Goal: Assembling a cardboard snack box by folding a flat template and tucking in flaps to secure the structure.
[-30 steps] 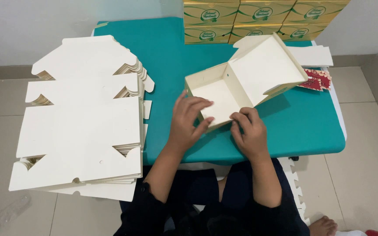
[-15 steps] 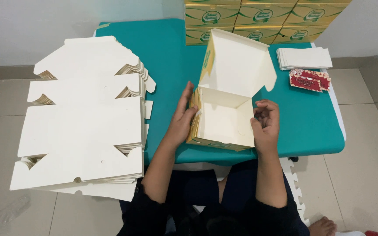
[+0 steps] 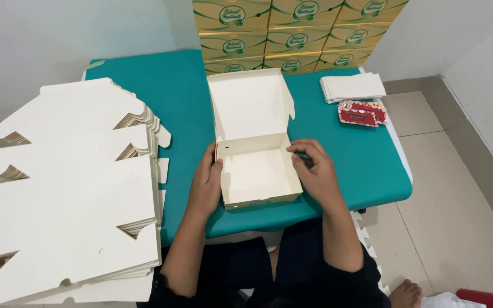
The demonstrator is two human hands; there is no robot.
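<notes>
An assembled white cardboard box (image 3: 258, 174) lies on the teal table (image 3: 166, 91), its lid (image 3: 249, 105) folded open toward the far side. My left hand (image 3: 205, 185) presses flat against the box's left wall. My right hand (image 3: 314, 171) pinches the box's right wall near the back corner, fingers curled over the edge. The box's inside holds nothing.
A tall stack of flat white box blanks (image 3: 69, 188) fills the left side, overhanging the table. Finished gold-and-green boxes (image 3: 292, 28) are stacked against the wall at the back. A pile of white paper sheets (image 3: 352, 87) and a red patterned packet (image 3: 362, 113) lie at the right.
The box was tilted and turned in my hands; now it sits flat and square to me with its lid open away. Both hands moved from its front to its sides.
</notes>
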